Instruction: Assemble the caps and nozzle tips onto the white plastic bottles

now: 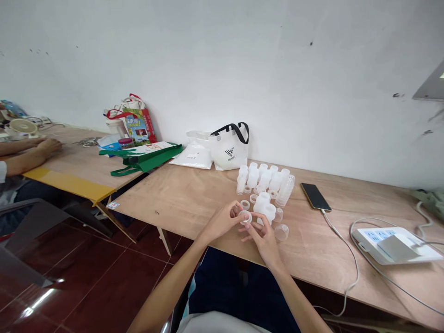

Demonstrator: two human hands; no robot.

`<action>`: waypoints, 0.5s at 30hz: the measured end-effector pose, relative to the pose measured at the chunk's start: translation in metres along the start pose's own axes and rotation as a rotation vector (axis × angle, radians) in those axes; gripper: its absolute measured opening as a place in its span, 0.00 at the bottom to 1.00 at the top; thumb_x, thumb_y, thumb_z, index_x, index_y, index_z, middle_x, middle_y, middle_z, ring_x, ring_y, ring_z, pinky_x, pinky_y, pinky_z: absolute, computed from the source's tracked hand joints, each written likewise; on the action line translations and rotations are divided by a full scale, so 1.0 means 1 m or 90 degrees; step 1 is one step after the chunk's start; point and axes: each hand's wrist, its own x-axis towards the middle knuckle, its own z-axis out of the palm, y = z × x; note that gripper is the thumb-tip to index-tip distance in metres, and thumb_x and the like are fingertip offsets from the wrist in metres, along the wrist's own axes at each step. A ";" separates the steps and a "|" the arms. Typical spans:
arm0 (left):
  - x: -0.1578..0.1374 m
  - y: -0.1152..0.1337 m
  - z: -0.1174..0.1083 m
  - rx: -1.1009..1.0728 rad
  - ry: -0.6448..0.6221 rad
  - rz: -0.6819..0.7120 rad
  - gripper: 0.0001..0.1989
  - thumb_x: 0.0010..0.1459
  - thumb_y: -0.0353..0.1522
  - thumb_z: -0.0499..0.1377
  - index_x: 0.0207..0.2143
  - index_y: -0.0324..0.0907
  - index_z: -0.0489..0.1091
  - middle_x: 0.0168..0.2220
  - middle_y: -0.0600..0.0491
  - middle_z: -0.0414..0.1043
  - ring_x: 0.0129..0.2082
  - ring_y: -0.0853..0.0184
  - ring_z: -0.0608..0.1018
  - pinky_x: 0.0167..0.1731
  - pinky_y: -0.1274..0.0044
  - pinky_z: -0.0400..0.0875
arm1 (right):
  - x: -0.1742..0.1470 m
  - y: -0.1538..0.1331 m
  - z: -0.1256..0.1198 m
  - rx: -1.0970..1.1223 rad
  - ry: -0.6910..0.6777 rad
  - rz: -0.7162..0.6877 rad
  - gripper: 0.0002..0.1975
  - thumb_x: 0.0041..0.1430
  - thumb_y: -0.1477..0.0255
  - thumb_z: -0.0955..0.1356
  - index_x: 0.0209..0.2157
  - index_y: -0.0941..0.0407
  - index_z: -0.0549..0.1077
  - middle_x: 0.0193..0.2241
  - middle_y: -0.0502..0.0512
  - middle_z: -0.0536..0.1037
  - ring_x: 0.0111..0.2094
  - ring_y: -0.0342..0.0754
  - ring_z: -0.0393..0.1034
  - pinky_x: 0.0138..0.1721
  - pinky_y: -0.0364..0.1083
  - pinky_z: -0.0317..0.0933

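Near the table's front edge, my left hand (pixel 224 222) and my right hand (pixel 263 237) meet around a small translucent plastic cap (pixel 246 218). The thumb and fingers of both hands pinch it from either side; which way it faces I cannot tell. Just beyond my fingers lie loose translucent rings (pixel 244 204). White plastic bottles (pixel 265 208) stand close together beside my right hand. Two clear cups (pixel 281 232) lie to the right of it. Behind them, several more white bottles (pixel 265 176) stand in a cluster, with a stack of clear cups (pixel 286 190) leaning at their right end.
A phone (pixel 315 196) on a white cable and a white device (pixel 398 246) lie to the right. Against the wall stand a white tote bag (pixel 229 148) and a plastic packet (pixel 194 155). A green bag (pixel 145 157) bridges toward the left table, where another person's arms (pixel 31 155) rest.
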 end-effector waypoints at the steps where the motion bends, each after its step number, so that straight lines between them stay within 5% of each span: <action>1: 0.000 0.000 0.000 -0.004 -0.003 0.001 0.19 0.60 0.48 0.62 0.39 0.43 0.70 0.30 0.57 0.71 0.29 0.69 0.70 0.30 0.79 0.63 | 0.000 0.000 0.000 -0.005 0.003 -0.002 0.23 0.60 0.55 0.73 0.52 0.49 0.67 0.41 0.55 0.82 0.42 0.55 0.81 0.32 0.50 0.77; 15: -0.002 0.004 -0.011 -0.081 -0.168 0.025 0.23 0.62 0.49 0.60 0.50 0.43 0.72 0.41 0.49 0.75 0.39 0.63 0.77 0.28 0.79 0.72 | 0.000 0.001 -0.001 -0.036 0.020 -0.005 0.22 0.61 0.54 0.71 0.52 0.48 0.69 0.43 0.55 0.82 0.36 0.53 0.80 0.27 0.47 0.73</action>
